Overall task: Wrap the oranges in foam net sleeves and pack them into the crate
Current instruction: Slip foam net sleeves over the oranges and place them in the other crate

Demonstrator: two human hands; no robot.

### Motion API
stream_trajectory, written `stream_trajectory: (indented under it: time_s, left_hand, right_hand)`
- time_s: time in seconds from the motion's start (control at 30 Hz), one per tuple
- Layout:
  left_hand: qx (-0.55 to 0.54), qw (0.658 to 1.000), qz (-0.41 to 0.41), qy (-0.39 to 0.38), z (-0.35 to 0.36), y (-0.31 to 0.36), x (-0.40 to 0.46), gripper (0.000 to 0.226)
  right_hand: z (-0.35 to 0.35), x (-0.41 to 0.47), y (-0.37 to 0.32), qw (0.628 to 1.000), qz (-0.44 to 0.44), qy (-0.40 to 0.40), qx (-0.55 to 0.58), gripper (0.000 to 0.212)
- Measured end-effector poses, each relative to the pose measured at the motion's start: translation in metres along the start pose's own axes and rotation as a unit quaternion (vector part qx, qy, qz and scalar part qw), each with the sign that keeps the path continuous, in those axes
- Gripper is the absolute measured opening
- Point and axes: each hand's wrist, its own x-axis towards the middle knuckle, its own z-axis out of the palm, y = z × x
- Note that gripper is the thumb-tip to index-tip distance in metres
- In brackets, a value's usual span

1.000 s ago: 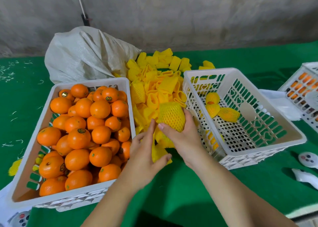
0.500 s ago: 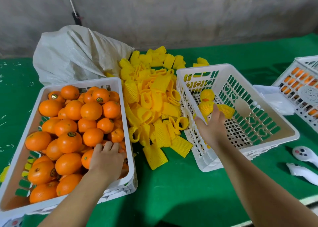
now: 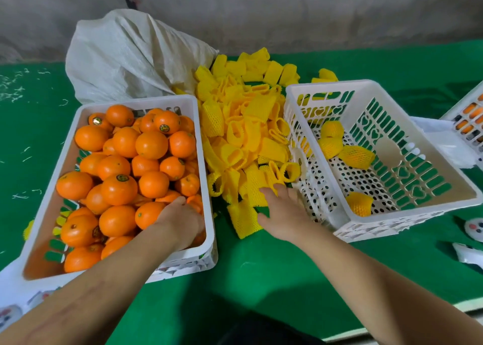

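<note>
While most of the oranges (image 3: 125,177) sit bare in the full crate (image 3: 198,161) on our left, only four wrapped oranges (image 3: 339,148) lie in the packing crate (image 3: 392,188) on our right — three clustered toward its far left corner and one (image 3: 360,203) alone near its front wall, so we judge the job barely begun, with dozens of fruit left to sleeve and most of that crate's perforated floor bare

Our left hand (image 3: 180,224) is down in the near right corner of the full crate, palm downward and fingers curled over fruit there; we seem to be taking hold of one orange, though the hand hides it and we cannot tell whether the grip has closed. Our right hand (image 3: 285,208) reaches onto the near edge of the foam net sleeves (image 3: 248,141) heaped between the two crates, fingers fairly straight and spread, touching a sleeve (image 3: 244,220) by the thumb but not visibly pinching anything — a sleeve is being picked out, by our reading, not yet lifted

Sleeves look plentiful for what remains. Beyond the heap a white woven sack (image 3: 130,57) slumps against the grey wall, everything resting on the green cloth (image 3: 261,271); a third crate (image 3: 467,120) holding orange fruit shows at the far right edge, and white controllers (image 3: 474,228) lie near it
</note>
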Motion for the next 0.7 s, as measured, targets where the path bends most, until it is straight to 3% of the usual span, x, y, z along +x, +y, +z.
stream_trajectory:
  time_s: [0.07,0.13,0.23,0.3,0.37,0.43,0.5,0.6,0.7]
  left_hand:
    - [0.024,0.998,-0.012,0.049,0.005,-0.006,-0.005,0.036]
    - [-0.032,0.992,-0.021,0.121,0.010,-0.015,-0.011,0.047]
    - [-0.126,0.968,-0.071,0.206,0.005,-0.040,-0.031,0.072]
    - [-0.292,0.907,-0.112,0.281,0.000,-0.056,-0.046,0.079]
    - [-0.479,0.799,-0.138,0.337,-0.004,-0.061,-0.053,0.084]
    - [-0.582,0.705,-0.161,0.372,-0.011,-0.047,-0.048,0.075]
    - [-0.659,0.629,-0.159,0.381,-0.018,-0.017,-0.035,0.060]
    - [-0.700,0.589,-0.132,0.382,-0.022,0.031,-0.025,0.055]
    - [-0.734,0.551,-0.114,0.381,-0.016,0.058,-0.022,0.058]
  right_hand:
    - [0.024,-0.001,-0.010,0.993,0.022,-0.116,0.023,0.073]
    - [0.043,0.001,-0.014,0.974,0.070,-0.203,0.076,0.074]
    - [0.058,0.006,-0.014,0.936,0.140,-0.241,0.214,0.075]
    - [0.067,0.009,-0.011,0.932,0.160,-0.234,0.228,0.076]
    - [0.077,0.011,-0.007,0.931,0.159,-0.222,0.242,0.076]
    - [0.082,0.010,-0.009,0.926,0.146,-0.185,0.294,0.067]
    - [0.076,0.008,-0.014,0.912,0.129,-0.082,0.381,0.043]
    - [0.044,-0.004,-0.027,0.852,0.097,0.096,0.505,0.013]
    - [0.006,-0.018,-0.037,0.789,0.057,0.142,0.595,0.022]
